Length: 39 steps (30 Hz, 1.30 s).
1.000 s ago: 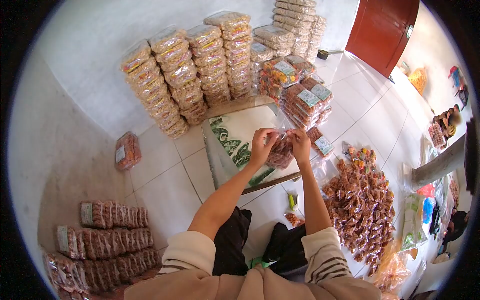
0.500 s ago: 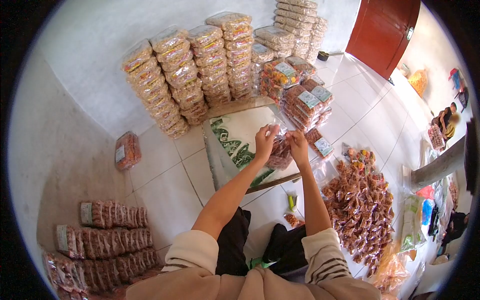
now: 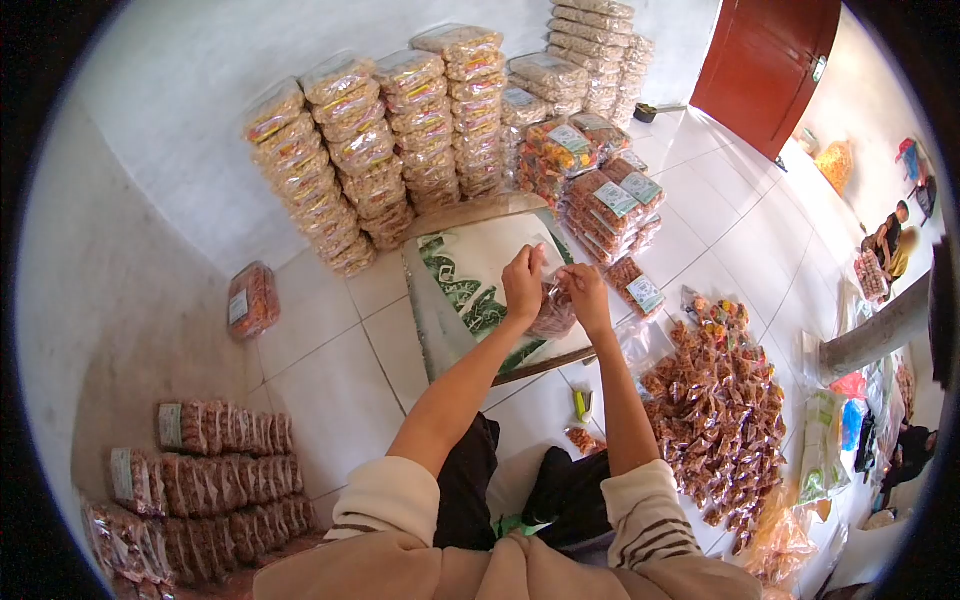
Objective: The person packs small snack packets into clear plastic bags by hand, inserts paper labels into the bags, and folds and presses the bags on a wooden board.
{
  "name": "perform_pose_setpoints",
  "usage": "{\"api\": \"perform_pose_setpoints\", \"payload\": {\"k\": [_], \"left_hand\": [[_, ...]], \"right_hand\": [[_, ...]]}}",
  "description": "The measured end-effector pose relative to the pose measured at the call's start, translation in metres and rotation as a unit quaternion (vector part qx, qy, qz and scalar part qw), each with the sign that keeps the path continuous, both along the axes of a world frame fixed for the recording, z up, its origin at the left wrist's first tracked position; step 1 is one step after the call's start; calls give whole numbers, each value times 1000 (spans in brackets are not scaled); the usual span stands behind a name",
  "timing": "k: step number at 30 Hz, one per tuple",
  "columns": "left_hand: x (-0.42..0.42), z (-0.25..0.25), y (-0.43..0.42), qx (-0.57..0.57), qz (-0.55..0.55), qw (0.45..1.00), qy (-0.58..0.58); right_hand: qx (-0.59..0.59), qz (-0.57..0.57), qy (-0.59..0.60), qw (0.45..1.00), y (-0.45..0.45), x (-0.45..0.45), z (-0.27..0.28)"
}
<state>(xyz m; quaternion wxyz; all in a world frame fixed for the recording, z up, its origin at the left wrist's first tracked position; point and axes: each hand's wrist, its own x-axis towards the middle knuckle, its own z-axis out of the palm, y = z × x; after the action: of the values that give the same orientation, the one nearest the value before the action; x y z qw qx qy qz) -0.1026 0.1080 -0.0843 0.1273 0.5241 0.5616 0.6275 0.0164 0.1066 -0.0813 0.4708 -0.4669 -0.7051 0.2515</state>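
Over a low table (image 3: 418,285) covered with a white and green printed sheet (image 3: 470,250), I see a clear plastic bag (image 3: 555,318) with brown contents. My left hand (image 3: 523,284) is closed at the left side of the bag's upper part. Opposite it, my right hand (image 3: 586,293) has its fingers pinched on the bag's top edge. The bag's lower part rests on the sheet near the table's front right corner. My hands and forearms hide some of the plastic.
Right of the table lies a large heap of small brown packets (image 3: 720,410). Labelled packs (image 3: 615,200) and tall stacks of bagged goods (image 3: 350,130) stand behind. Rows of filled bags (image 3: 220,470) sit at lower left. A small green object (image 3: 583,404) lies near my knees. People (image 3: 885,240) sit far right.
My hands have shifted slightly left and closer together at the bag's top. The bag remains in them, and the surroundings look the same.
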Motion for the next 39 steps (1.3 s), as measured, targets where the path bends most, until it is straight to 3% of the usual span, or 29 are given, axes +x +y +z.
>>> {"api": "perform_pose_setpoints", "payload": {"k": [4,6,7,9,10,13,14,27,39], "left_hand": [[-2,10,-6,-115,-46,989,-75],[2,12,-16,49,144,986,61],[4,18,-26,51,143,987,60],[3,24,-52,43,-17,976,211],[8,21,-59,-16,-71,965,253],[28,3,-66,-63,0,949,310],[27,-3,-61,-75,-40,951,298],[14,-18,-24,9,-38,969,245],[-2,-19,-14,-2,-150,978,144]], "right_hand": [[38,-27,3,999,4,-2,-7],[10,-60,-11,998,4,-1,-5],[13,-61,-11,998,4,0,-3],[44,-64,2,997,3,-1,-4],[43,-62,5,997,3,-3,-6],[19,-97,-7,995,3,-5,-11],[20,-91,-5,996,4,-3,-12],[103,-72,61,990,8,-3,-10],[20,-50,124,991,20,-6,-27]]}}
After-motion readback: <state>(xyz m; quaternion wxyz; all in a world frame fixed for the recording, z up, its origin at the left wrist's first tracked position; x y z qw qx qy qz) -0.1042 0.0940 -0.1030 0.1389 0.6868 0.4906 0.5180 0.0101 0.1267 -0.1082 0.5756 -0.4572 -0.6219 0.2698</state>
